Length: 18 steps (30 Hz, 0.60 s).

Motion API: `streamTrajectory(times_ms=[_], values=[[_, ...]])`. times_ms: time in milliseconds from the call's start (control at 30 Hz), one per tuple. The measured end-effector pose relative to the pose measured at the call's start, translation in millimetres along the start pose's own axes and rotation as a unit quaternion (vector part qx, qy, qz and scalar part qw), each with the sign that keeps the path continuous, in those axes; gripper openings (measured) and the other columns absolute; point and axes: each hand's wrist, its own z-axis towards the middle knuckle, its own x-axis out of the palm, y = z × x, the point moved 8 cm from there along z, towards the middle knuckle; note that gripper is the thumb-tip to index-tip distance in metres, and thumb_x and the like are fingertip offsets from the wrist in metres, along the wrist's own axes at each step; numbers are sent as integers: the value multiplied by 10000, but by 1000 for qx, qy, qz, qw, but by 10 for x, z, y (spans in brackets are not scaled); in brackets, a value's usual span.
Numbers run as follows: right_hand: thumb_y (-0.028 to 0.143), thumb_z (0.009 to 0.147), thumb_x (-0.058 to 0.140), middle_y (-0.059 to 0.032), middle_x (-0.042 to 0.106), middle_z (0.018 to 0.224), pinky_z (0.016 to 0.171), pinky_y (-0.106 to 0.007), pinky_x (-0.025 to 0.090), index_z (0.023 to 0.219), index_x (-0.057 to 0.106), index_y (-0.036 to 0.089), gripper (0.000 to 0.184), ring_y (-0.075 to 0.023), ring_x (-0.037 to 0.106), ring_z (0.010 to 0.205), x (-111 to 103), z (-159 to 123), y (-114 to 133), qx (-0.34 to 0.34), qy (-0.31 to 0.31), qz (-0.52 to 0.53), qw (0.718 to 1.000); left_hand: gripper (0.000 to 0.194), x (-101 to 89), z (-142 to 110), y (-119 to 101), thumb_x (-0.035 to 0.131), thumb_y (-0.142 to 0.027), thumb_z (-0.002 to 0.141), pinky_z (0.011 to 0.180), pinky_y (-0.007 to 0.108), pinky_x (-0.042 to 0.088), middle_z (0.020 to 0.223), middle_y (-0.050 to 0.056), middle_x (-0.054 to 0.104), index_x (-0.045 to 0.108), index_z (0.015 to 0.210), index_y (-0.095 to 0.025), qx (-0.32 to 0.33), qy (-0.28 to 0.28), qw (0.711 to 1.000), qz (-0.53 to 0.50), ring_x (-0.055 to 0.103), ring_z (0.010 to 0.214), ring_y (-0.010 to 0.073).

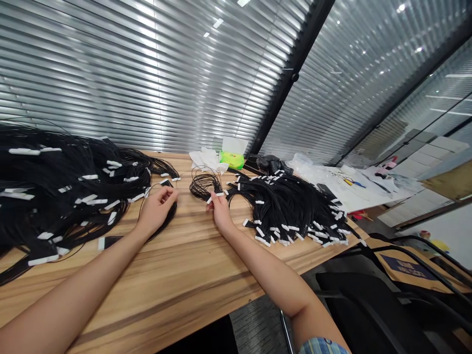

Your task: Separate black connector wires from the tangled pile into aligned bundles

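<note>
Right hand (pixel 220 209) pinches the white-tipped end of a looped cable (pixel 201 185) between thumb and fingers, over the middle of the tabletop (pixel 191 275), nearer its far edge than its near one. The cable's thin black strands bow out towards the far edge. Left hand (pixel 159 205) is level with it, a short gap to the left, thumb and fingertips drawn together beside a second cable (pixel 170 214); whether they grip it I cannot tell. That cable curves down along the hand, and a black end with a white plug (pixel 101 243) shows on the other side of the left forearm; whether the two are joined is hidden.

A big left heap (pixel 73 179) of black cables with white plugs covers the left end of the tabletop, reaching close to the left hand. Another, the right heap (pixel 295 206), fans out towards the right corner, its white plugs mostly facing the near edge. Along the far edge, under the blinds (pixel 165 73), sit crumpled tissue (pixel 206 159), a green tissue pack (pixel 232 160) and a dark bundle (pixel 273 164). Past the right corner are a white table (pixel 332 189) and, off the near edge, a black chair (pixel 346 300)
</note>
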Motion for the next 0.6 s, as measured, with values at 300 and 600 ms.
streamTrajectory(times_ms=[300, 600], values=[[591, 782, 561, 37, 525, 513, 534, -263, 381, 663, 537, 206, 404, -124, 488, 484, 158, -146, -26, 4, 60, -38, 997, 244, 111, -247, -618, 481, -318, 931, 932, 388, 398, 1161, 62, 661, 658, 1085, -253, 287, 58, 929, 226, 578, 1088, 224], [600, 796, 551, 27, 553, 545, 552, -267, 408, 716, 576, 200, 408, -135, 508, 515, 256, -227, -42, 6, 120, -67, 990, 242, 135, -248, -583, 484, -336, 940, 879, 379, 409, 1018, 50, 714, 702, 972, -236, 294, 59, 919, 256, 605, 1011, 214]])
